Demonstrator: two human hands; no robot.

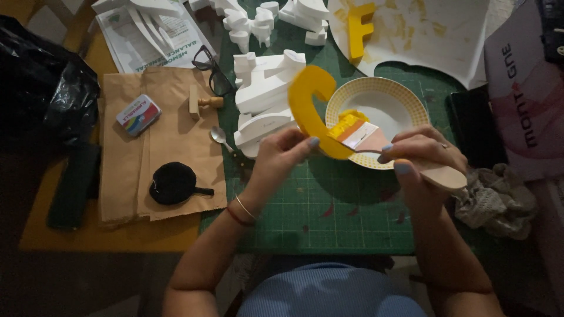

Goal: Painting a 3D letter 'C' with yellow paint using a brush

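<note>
The left hand (281, 154) grips the lower end of a yellow-painted foam letter (310, 111), a curved piece shaped like a C, and holds it raised above the green cutting mat (329, 217), just left of the bowl (392, 101). The right hand (420, 154) is closed round the wooden handle of a flat paintbrush (376, 141), whose yellow-loaded bristles rest against the letter's lower curve. The letter appears to be cut foam, matching the white foam letters (267, 88) stacked beside it; by judgement it is very light, fairly stiff, yet easily dented or snapped where the curve is thin. Its painted faces look wet, so they are likely slick and prone to smearing. The safest hold is judged to be at one end, with fingertips on the edges and light pressure, as the left hand does at present. The bowl, rimmed with a yellow check pattern, holds yellow paint and stands on the mat. Another yellow letter (359, 23) lies on a paint-stained white sheet (446, 35) at the far side of the tabletop.
</note>
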